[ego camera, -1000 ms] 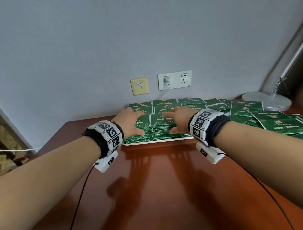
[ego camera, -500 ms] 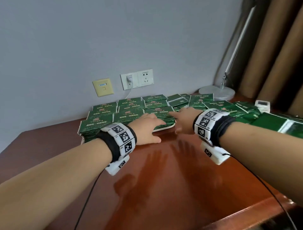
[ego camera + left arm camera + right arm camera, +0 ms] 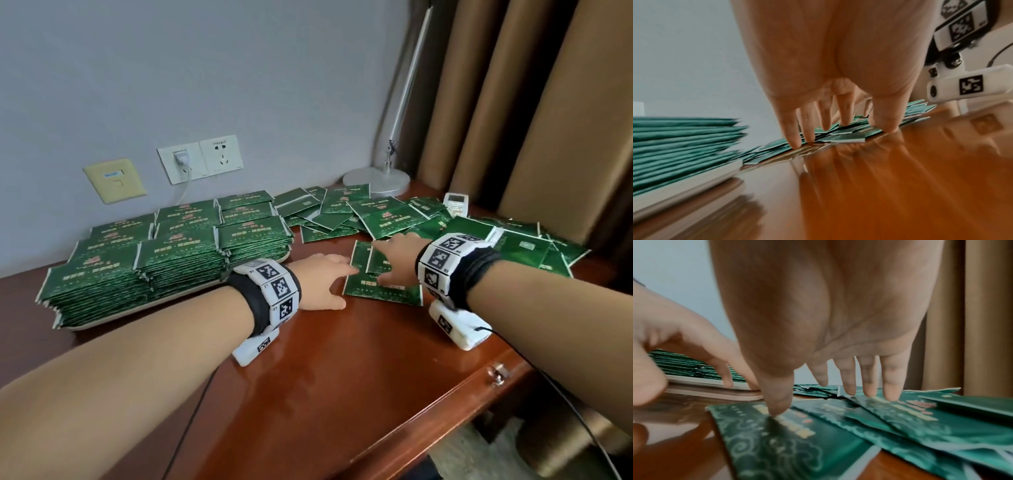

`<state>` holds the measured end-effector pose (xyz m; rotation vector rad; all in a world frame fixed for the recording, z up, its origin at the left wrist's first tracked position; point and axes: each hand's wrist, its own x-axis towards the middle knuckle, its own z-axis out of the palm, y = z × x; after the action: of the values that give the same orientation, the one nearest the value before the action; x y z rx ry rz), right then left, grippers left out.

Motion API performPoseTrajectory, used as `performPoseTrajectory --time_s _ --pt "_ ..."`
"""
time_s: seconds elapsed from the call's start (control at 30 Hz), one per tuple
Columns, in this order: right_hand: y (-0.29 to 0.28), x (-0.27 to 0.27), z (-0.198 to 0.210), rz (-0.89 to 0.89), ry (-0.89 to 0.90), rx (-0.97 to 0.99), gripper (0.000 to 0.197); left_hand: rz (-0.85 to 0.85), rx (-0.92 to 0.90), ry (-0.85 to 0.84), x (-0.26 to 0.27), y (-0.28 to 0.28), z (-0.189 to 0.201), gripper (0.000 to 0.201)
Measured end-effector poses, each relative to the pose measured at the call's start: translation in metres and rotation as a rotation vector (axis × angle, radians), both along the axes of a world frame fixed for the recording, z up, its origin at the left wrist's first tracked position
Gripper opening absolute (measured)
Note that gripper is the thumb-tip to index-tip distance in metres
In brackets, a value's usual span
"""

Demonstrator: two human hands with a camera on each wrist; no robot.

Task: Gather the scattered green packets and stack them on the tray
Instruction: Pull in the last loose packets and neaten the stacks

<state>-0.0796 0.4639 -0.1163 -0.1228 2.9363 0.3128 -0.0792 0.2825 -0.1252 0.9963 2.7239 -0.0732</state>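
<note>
Head view: both hands flat, fingers straight, holding nothing. Right hand (image 3: 397, 251) presses a loose glossy green foil packet (image 3: 382, 291); left hand (image 3: 322, 282) touches its edge (gathering step). Next: slide it onto the cream tray (image 3: 144, 310) of stacked packets, just left.

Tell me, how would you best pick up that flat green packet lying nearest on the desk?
The nearest packet lies flat on the desk, so there is no side to grab. Probably best: come from its free left edge, where the left hand is, slip fingertips under and pinch, while the right hand steadies it from above.
</note>
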Motion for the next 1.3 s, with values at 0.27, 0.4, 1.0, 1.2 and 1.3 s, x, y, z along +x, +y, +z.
performPoseTrajectory --time_s 0.27,0.4,1.0,1.2,1.3 --pt "0.014 0.000 -0.002 -0.004 -0.064 0.037 0.054 -0.080 -0.144 -0.035 -0.006 0.023 -0.004 0.061" --pt "0.008 0.001 0.000 0.071 -0.070 0.071 0.055 -0.089 -0.169 -0.033 -0.005 0.017 -0.001 0.060" --pt "-0.083 0.032 0.014 0.459 -0.166 0.178 0.052 -0.041 -0.115 -0.077 0.049 -0.067 0.010 0.048" --pt "-0.126 0.048 0.023 0.574 -0.186 0.046 0.051 0.063 -0.070 -0.111 0.078 -0.112 0.014 0.044" --pt "-0.149 0.056 0.024 0.643 -0.198 0.000 0.053 0.108 -0.085 -0.112 0.093 -0.137 0.015 0.044"
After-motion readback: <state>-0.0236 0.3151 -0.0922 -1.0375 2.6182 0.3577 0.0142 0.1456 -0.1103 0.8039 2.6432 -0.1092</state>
